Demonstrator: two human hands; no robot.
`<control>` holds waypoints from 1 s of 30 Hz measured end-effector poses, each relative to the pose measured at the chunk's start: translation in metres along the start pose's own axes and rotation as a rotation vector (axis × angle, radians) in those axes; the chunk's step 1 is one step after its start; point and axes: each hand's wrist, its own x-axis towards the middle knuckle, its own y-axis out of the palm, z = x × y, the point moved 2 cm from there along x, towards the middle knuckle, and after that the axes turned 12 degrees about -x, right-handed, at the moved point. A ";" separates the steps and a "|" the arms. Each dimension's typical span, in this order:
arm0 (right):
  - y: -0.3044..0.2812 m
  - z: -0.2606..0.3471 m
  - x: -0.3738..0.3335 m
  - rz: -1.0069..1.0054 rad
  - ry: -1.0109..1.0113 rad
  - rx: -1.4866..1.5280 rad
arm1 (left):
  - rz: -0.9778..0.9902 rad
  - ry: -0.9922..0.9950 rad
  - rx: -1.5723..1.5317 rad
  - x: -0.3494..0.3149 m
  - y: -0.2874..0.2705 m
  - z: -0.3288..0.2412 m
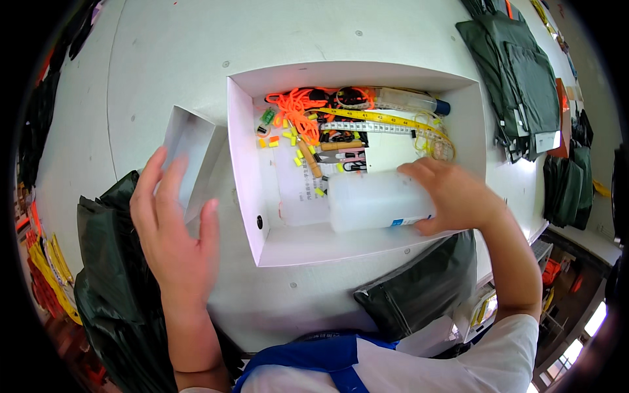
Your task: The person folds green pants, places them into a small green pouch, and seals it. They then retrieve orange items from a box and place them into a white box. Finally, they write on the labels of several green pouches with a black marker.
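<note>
A white open box [363,247] stands on the table before me. My right hand [452,193] reaches into its near right part, wrapped round one end of a translucent white plastic bottle [377,200] that lies on its side. Raised left of the box, my left hand [177,229] has its fingers apart and holds nothing. Beyond the bottle lie orange cord [298,108], a yellow measuring tape [373,116], a white tape [367,129], a clear tube with a dark cap [406,101], wooden-handled tools [308,159], and several small yellow and orange pieces.
A smaller white open box [200,141] stands behind my left hand. Dark green bags are piled at the left [111,262] and far right [517,78]. A black zipped pouch [426,281] lies between the box and me. The grey-white table [177,52] extends behind the box.
</note>
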 end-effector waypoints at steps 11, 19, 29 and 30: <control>-0.110 -0.062 -0.110 -0.702 0.214 -0.419 | 0.640 0.511 -0.243 0.048 0.126 -0.119; -0.081 -0.085 -0.109 -0.715 0.182 -0.240 | 1.018 0.160 -0.233 0.112 0.162 -0.121; -0.067 -0.080 -0.114 -0.688 0.207 -0.215 | 0.721 0.164 -0.297 0.102 0.134 -0.061; -0.068 -0.073 -0.116 -0.660 0.197 -0.263 | 0.707 0.155 -0.283 0.104 0.135 -0.060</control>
